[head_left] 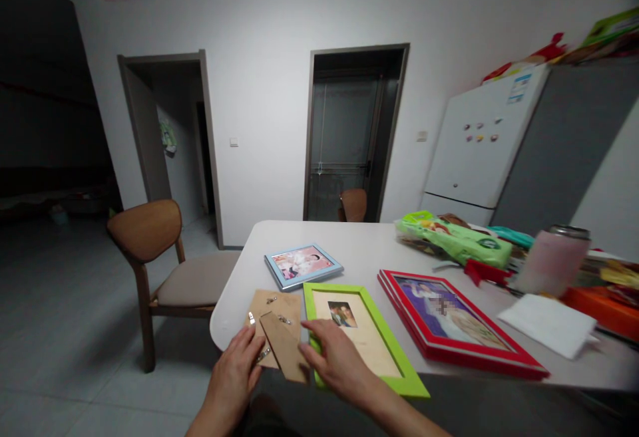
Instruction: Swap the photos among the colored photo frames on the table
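Here, the left hand (233, 374) pinched the near edge of a brown backing board (276, 307), which lay at the counter's (369, 244) near-left corner, overhanging the rim, with its stand flap (285, 352) raised. The right hand (338, 358), fingers spread flat, rested on the near-left corner of a green frame (394, 357) just beside the board, its forefinger touching the flap. A blue frame (303, 265) lay behind and a red frame (459, 322) to the right.

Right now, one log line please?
left hand: holds brown backing board | right hand: on green frame | nearby: red frame, blue frame
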Demonstrator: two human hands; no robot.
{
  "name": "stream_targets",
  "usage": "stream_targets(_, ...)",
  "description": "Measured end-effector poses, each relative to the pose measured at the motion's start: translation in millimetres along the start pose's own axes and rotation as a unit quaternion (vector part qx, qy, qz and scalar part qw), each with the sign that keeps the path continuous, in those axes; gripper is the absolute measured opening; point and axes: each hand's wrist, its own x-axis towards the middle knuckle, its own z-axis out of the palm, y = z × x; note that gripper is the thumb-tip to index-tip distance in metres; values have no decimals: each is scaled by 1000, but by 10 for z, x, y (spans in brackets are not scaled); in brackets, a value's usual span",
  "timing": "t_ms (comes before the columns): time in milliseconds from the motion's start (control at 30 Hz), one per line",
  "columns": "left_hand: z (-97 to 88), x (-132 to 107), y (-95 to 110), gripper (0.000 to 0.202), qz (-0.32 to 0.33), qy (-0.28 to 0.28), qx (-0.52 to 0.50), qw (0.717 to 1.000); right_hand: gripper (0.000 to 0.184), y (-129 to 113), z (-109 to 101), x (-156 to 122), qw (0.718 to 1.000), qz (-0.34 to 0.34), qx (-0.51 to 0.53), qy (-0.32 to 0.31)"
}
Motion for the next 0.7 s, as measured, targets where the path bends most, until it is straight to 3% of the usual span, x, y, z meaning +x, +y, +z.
stream_targets(100, 1, -4, -1, 33, 43, 65, -18, 997, 44, -265, 193, 11, 1000, -17, -2, -26)
stream_targets(233, -84, 2, 103, 29, 75, 100, -52, 991, 50, -288, 205, 40, 998, 6, 56, -2)
stream_targets(400, -72, 48, 531, 29, 99, 76, -171, 977, 37, -42, -207, -123, 994, -15, 105, 36)
stream_targets(533, 101, 173, 959, 27, 105, 22, -325, 940, 30, 289, -538, -307, 993, 47, 99, 50)
stream_targets(633, 258, 252, 1164, 25, 94, -9, -407, 909, 30, 547, -653, -409, 991, 80, 92, 47)
stream_targets(700, 342, 274, 1224, 23, 82, -25, -413, 906, 31, 676, -667, -450, 993, 83, 81, 34)
